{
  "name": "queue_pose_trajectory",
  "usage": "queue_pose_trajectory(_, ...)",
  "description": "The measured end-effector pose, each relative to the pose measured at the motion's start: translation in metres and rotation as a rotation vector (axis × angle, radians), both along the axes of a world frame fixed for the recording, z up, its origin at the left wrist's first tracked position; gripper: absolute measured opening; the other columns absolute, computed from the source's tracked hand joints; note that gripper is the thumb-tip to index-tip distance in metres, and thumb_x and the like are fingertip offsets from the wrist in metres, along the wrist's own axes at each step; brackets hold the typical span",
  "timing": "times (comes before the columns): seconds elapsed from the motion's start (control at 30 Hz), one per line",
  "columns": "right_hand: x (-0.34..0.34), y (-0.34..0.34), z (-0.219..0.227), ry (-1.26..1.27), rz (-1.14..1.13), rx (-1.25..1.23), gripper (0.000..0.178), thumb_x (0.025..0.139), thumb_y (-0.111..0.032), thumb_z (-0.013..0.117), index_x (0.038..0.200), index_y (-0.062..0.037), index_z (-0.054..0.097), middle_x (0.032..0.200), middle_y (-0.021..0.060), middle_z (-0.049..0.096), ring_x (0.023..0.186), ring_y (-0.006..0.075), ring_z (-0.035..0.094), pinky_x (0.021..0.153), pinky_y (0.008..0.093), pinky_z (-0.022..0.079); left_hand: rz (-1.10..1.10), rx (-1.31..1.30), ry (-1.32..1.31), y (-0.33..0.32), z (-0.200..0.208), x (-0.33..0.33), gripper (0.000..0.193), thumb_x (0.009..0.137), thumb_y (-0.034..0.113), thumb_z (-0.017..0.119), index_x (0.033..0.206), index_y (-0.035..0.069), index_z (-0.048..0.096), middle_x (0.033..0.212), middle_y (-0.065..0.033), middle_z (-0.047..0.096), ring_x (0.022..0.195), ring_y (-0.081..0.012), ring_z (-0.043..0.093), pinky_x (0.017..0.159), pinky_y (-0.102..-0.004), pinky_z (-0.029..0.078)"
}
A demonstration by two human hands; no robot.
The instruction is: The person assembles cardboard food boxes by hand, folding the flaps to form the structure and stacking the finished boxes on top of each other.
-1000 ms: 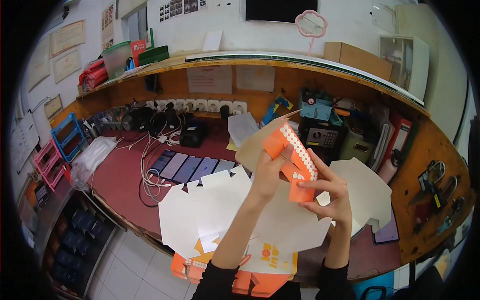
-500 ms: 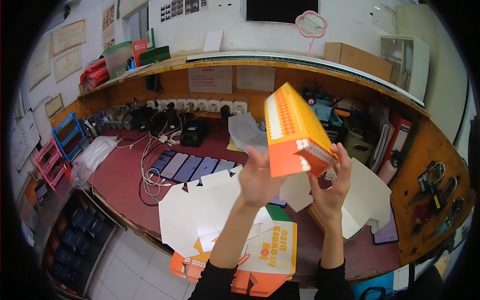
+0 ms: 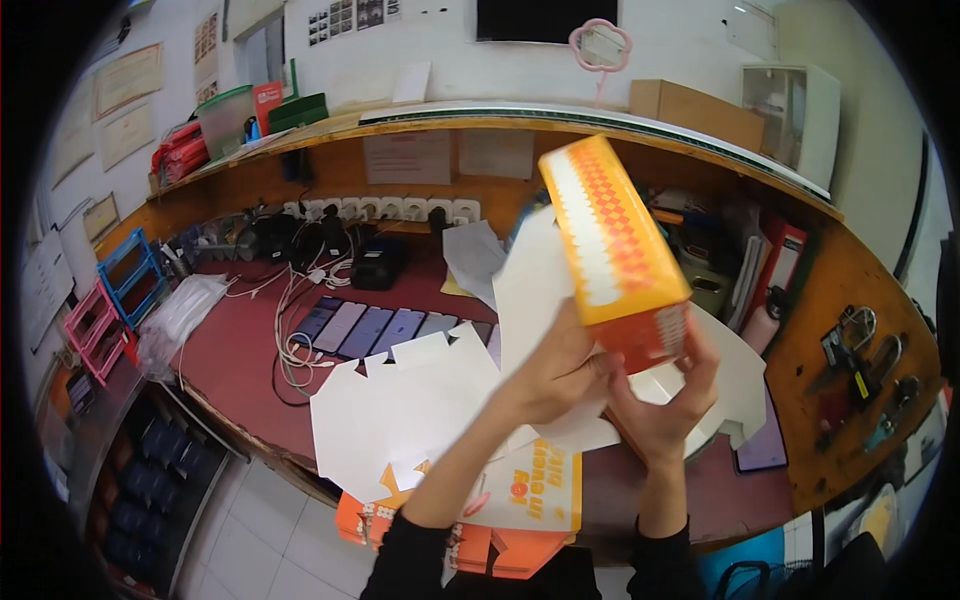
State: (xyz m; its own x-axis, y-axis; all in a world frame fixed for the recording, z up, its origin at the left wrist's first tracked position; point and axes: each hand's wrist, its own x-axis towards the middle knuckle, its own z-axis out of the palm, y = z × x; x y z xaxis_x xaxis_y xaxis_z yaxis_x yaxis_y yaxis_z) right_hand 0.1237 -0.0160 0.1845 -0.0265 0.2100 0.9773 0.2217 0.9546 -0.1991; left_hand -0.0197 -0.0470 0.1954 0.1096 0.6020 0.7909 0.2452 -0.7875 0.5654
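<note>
A yellow and orange cardboard box (image 3: 622, 235) with a white scalloped pattern is raised, tilted, above the table. A wide white panel (image 3: 528, 290) shows just left of it; I cannot tell whether it belongs to the box. My left hand (image 3: 555, 372) is closed at the lower left edge of the box. My right hand (image 3: 668, 405) grips its orange lower end, thumb and fingers on either side. Unfolded white cardboard blanks (image 3: 405, 410) lie left of my hands. Below them rests a stack of printed yellow and orange blanks (image 3: 540, 490) at the front edge.
Several phones (image 3: 375, 330) lie in a row beside tangled white cables (image 3: 300, 345). A power strip (image 3: 390, 208) runs along the back. Another white cardboard piece (image 3: 735, 390) and a phone (image 3: 763, 440) lie on the right. Padlocks (image 3: 870, 360) hang on the right side panel.
The box has turned and tipped, showing more of its patterned side. My left hand has moved right and closed at its lower edge. The white panel now shows beside the box.
</note>
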Motion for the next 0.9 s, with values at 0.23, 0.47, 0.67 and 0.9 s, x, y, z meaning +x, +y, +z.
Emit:
queue_pose_trajectory(0.23, 0.119, 0.069, 0.045, 0.011, 0.518, -0.668, 0.065, 0.08, -0.031, 0.06, 0.131, -0.003, 0.031, 0.124, 0.0145, 0.046, 0.083, 0.0214, 0.063, 0.065, 0.0268, 0.053, 0.633, 0.152, 1.094, -0.019, 0.011, -0.017, 0.032, 0.072, 0.02, 0.064, 0.103, 0.013, 0.058, 0.124, -0.0054, 0.048, 0.124, -0.0281, 0.035, 0.108, -0.055, 0.004)
queue_pose_trajectory(0.47, 0.173, 0.055, -0.044, -0.059, 0.07, -0.596, 0.018, 0.085, -0.009, 0.05, 0.1, 0.0001, 0.054, 0.097, 0.0116, 0.06, 0.07, 0.0215, 0.063, 0.061, 0.0308, 0.05, 0.206, 0.012, 0.732, -0.007, 0.014, 0.05, 0.027, 0.073, 0.012, 0.062, 0.098, 0.005, 0.056, 0.075, -0.0166, 0.062, 0.077, -0.0326, 0.061, 0.072, -0.0406, 0.047)
queue_pose_trajectory(0.67, 0.185, 0.025, -0.124, -0.733, -0.308, -0.269, 0.025, 0.064, 0.009, 0.053, 0.085, -0.0027, 0.062, 0.086, 0.0147, 0.06, 0.093, 0.0311, 0.056, 0.08, 0.0393, 0.044, -0.1, -0.107, 0.636, 0.041, -0.013, 0.141, 0.026, 0.068, 0.005, 0.062, 0.092, -0.002, 0.059, 0.078, -0.0222, 0.061, 0.074, -0.0383, 0.061, 0.07, -0.0409, 0.049)
queue_pose_trajectory(0.9, 0.18, 0.021, -0.13, -0.57, -0.191, -0.238, 0.019, 0.063, 0.005, 0.061, 0.08, -0.0036, 0.064, 0.085, 0.0101, 0.061, 0.086, 0.0283, 0.057, 0.073, 0.0368, 0.045, 0.028, -0.177, 0.72, 0.094, -0.07, 0.176, 0.021, 0.06, 0.003, 0.061, 0.079, -0.005, 0.06, 0.073, -0.0265, 0.059, 0.074, -0.0408, 0.06, 0.064, -0.0432, 0.05)
